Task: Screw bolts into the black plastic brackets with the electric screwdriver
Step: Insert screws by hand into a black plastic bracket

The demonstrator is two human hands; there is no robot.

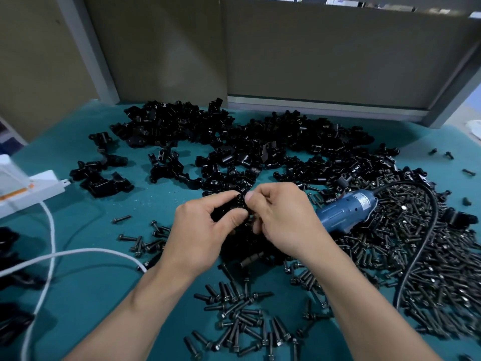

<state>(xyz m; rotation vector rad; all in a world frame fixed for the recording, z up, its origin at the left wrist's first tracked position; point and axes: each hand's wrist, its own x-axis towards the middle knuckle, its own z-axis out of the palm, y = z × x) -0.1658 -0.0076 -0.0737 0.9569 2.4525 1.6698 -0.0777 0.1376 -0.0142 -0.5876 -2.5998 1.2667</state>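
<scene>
At the far left a white cable (52, 256) loops from the power strip (31, 188) across the teal bench (104, 295) and passes near the left forearm. A careless elbow could drag on it.

Over the middle of the bench, the left hand (205, 230) has its grip curled around one black bracket (234, 207), held up off the surface. The right hand (283, 220) pinches at the same bracket with thumb and fingertips. I cannot tell whether a bolt sits between them. If one is being started by feel, I'd say it could go in crooked and cross-thread the plastic, or slip and vanish among the loose bolts (239, 316) below.

Just right of that hand lies the blue electric screwdriver (346, 212), resting on the big bolt heap (429, 269) with its black cord (426, 230) curving through it. Reaching for it could scatter bolts or catch the cord.
</scene>
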